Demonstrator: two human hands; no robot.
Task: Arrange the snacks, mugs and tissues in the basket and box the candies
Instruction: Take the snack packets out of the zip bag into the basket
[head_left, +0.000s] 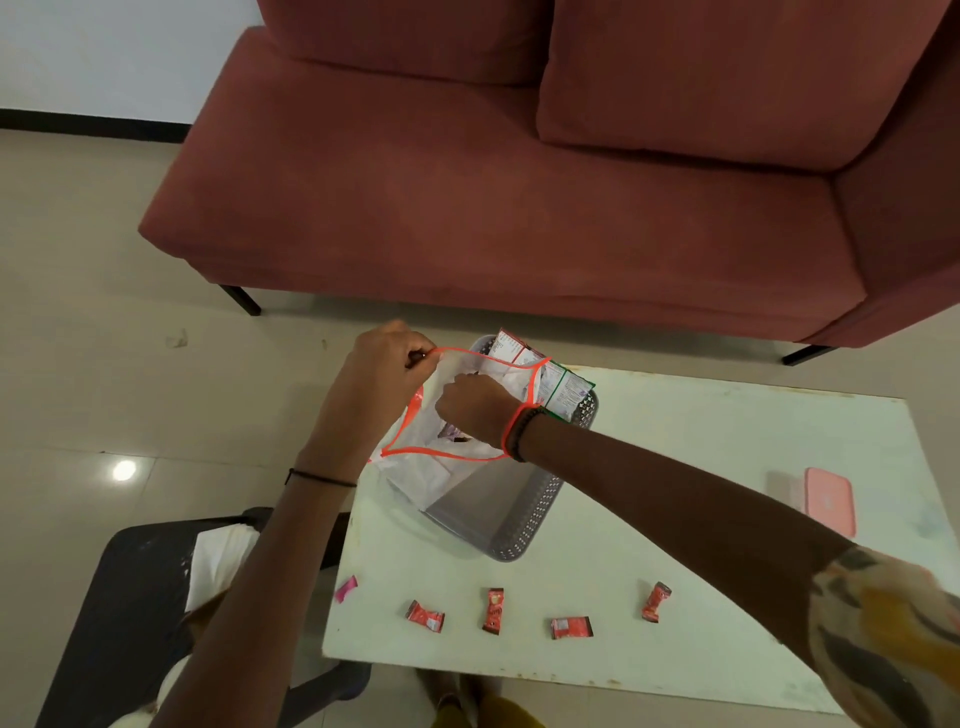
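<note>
The basket (524, 525) stood on the bench (727, 571), its long axis running away from the person. Over its near-left part a white bag (441, 467) with orange trim was held open: the rim pinched shut in the left hand (384, 358), the right hand (470, 402), reaching inside, closed on something unseen. Snack packets (558, 387) stood at the basket's far end; candies (492, 610) lay nearer than the basket.

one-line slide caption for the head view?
Left hand holds an orange-trimmed white bag open over the grey basket while right hand reaches inside; wrapped candies wait on the table.
</note>
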